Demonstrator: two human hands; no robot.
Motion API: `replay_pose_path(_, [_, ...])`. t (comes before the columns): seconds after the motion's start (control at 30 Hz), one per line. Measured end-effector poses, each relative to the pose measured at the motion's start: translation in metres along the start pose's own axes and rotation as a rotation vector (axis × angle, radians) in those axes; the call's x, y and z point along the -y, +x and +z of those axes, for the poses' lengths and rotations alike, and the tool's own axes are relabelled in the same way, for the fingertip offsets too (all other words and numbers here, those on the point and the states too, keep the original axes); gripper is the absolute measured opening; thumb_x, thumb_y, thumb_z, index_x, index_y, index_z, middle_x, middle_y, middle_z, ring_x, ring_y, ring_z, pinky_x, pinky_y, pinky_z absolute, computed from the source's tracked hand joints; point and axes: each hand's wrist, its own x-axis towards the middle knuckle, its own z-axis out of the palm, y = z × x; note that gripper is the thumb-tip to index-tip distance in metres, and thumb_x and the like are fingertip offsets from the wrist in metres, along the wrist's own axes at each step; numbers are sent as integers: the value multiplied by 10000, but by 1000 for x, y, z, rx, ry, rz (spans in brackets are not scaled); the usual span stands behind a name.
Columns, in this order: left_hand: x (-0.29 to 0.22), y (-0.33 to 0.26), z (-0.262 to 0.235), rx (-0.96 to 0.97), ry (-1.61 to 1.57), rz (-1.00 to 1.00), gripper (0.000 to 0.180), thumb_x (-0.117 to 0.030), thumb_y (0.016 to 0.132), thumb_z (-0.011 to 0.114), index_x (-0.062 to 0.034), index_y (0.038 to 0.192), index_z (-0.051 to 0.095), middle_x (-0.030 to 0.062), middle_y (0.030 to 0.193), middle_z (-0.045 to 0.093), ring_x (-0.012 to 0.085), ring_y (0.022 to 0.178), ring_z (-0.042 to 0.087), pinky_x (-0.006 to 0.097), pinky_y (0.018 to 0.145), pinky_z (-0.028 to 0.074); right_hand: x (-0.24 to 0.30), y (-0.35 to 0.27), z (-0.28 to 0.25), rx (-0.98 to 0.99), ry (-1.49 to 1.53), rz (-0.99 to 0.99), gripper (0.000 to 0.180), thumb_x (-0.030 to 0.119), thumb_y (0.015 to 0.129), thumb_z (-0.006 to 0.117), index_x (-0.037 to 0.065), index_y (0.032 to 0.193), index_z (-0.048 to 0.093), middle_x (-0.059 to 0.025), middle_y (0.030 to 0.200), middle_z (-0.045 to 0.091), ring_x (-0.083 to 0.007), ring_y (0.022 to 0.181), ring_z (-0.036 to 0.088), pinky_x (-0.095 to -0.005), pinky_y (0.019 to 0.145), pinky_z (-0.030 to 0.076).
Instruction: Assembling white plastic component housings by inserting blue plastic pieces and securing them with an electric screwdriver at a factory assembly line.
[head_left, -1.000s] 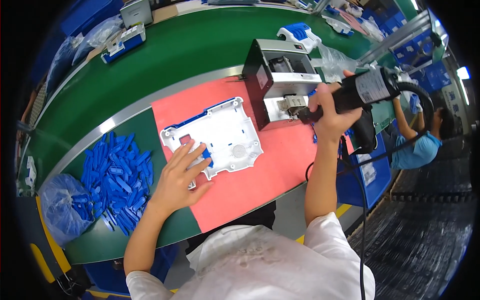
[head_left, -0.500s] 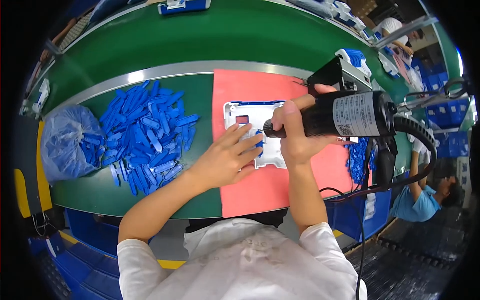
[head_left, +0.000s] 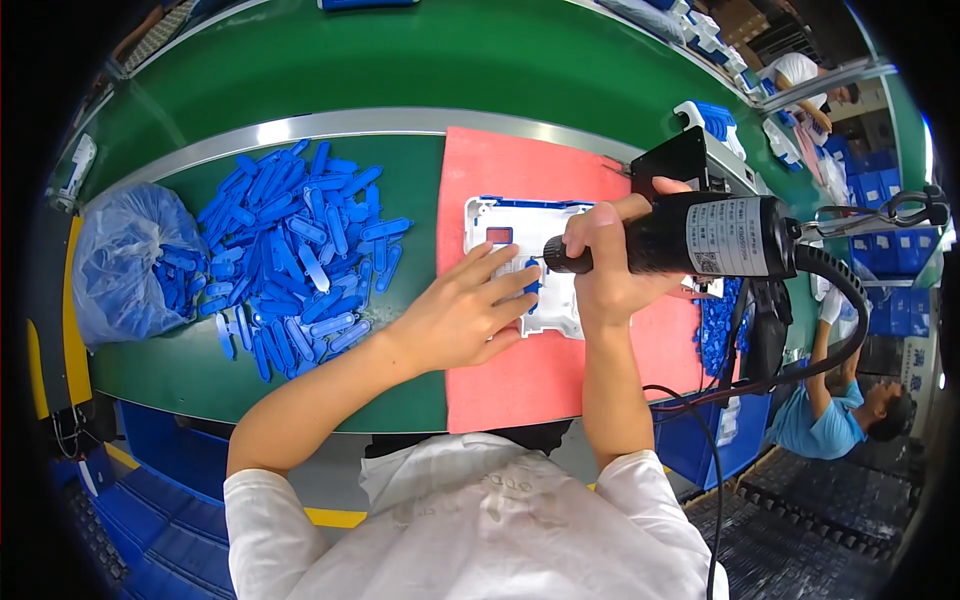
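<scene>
On the pink mat (head_left: 490,385) lies a white plastic housing (head_left: 560,312) with blue trim along its far edge. My left hand (head_left: 460,312) rests over the housing's left side, fingers spread, the fingertips at a small blue part (head_left: 533,282) inside it. My right hand (head_left: 612,280) is wrapped round a black electric screwdriver (head_left: 660,240), held almost level. Its nose points left, close above the blue part. Whether the bit touches a screw is too small to tell, and my right hand hides part of the housing.
Left of the mat is a heap of blue plastic strips (head_left: 290,250), beside a clear bag (head_left: 125,260) holding more. Small blue pieces (head_left: 715,335) lie at the right, near a black box (head_left: 668,165). The screwdriver's cable (head_left: 862,300) loops rightward. A co-worker (head_left: 830,415) is farther right.
The whole view has shifted slightly. Both hands, the screwdriver and the housing keep nearly the same places relative to one another.
</scene>
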Motion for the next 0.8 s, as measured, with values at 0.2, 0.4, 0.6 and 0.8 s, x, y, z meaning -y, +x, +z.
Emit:
replay_pose_path(0.2, [-2, 0, -2, 21, 7, -7, 376, -218, 708, 749, -46, 1035, 679, 104, 1283, 549, 343, 1256, 454, 498, 1070, 358, -12, -2, -2, 59, -91, -60, 466, -123, 799, 557, 6, 1191, 341, -66, 636, 533, -138, 450, 496, -297, 462, 466])
replay_pose_path(0.4, [-1, 2, -2, 30, 2, -12, 381, -227, 711, 750, -46, 1038, 676, 94, 1275, 553, 339, 1258, 451, 492, 1066, 364, -13, -1, -4, 88, -128, -49, 458, -150, 789, 539, 15, 1164, 334, -64, 644, 532, -134, 456, 496, -294, 462, 457])
replay_pose_path(0.6, [-2, 1, -5, 43, -9, -17, 390, -227, 701, 750, -48, 1040, 674, 96, 1280, 552, 338, 1256, 456, 487, 1070, 368, -18, -5, -5, 179, -212, -71, 447, -167, 781, 521, 5, 1150, 335, -66, 642, 529, -125, 466, 495, -281, 463, 442])
replay_pose_path(0.8, [-1, 4, -1, 21, -18, -24, 399, -199, 695, 744, -54, 1058, 666, 95, 1295, 553, 338, 1270, 454, 505, 1055, 389, 2, -3, -3, -121, -24, 13, 439, -136, 802, 537, -28, 1184, 351, -55, 645, 534, -136, 464, 513, -296, 455, 460])
